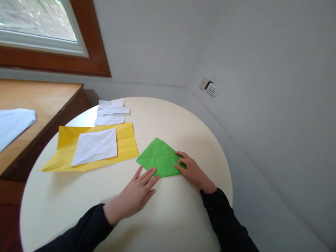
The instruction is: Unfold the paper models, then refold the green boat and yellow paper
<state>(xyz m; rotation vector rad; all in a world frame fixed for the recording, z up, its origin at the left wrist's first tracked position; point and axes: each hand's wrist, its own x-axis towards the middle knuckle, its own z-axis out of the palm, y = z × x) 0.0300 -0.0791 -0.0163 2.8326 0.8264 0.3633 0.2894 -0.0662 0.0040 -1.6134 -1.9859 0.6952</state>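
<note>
Both hands press on a creased green paper [160, 157] lying on the round cream table [183, 119] — the left hand [136, 194] flat, fingers spread, its tips on the near edge; the right hand [191, 170] curled, fingertips pinning the right corner. Just left lies a yellow sheet [126, 141] with a white sheet [95, 146] on it — white strips [111, 112] beyond.
</note>
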